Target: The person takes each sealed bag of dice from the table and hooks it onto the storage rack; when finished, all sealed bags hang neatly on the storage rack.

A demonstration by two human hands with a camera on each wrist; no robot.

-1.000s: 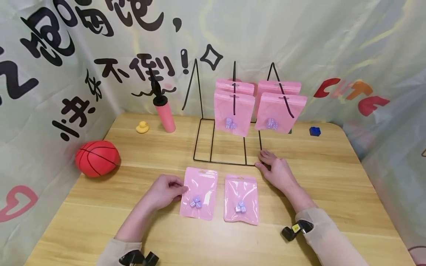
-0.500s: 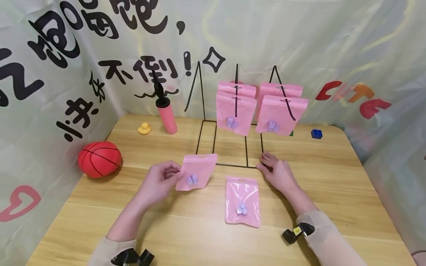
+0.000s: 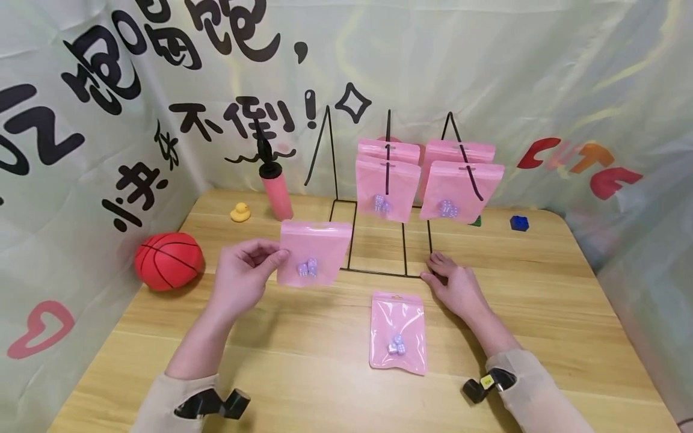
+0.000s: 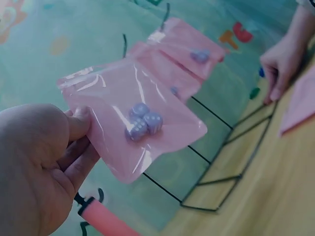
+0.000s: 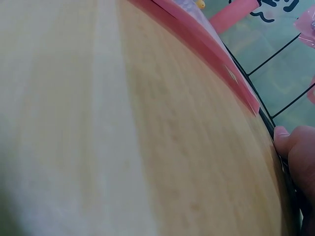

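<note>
My left hand (image 3: pixel 242 275) pinches the left edge of a pink zip bag (image 3: pixel 292 240) between thumb and fingers, holding it upright above the table. Several pale purple dice (image 4: pixel 140 123) show through the bag in the left wrist view. My right hand (image 3: pixel 459 287) grips the front right corner of a black wire display rack (image 3: pixel 373 272); its thumb (image 5: pixel 281 137) lies on the wire in the right wrist view. More pink bags (image 3: pixel 381 174) hang on the rack's middle and right hooks. Its left hook (image 3: pixel 318 147) carries nothing. Another pink bag (image 3: pixel 397 316) with dice lies flat in front of the rack.
A red ball (image 3: pixel 169 261) sits at the table's left edge. Behind it stand a yellow toy duck (image 3: pixel 240 212) and a pink pump (image 3: pixel 278 195). A blue block (image 3: pixel 519 223) lies at the back right, and a green one (image 3: pixel 476 222) is partly hidden behind a bag.
My left hand has taken the left pink bag off the table and raised it upward and slightly left, tilting it upright. The right hand stays on the rack's corner.
</note>
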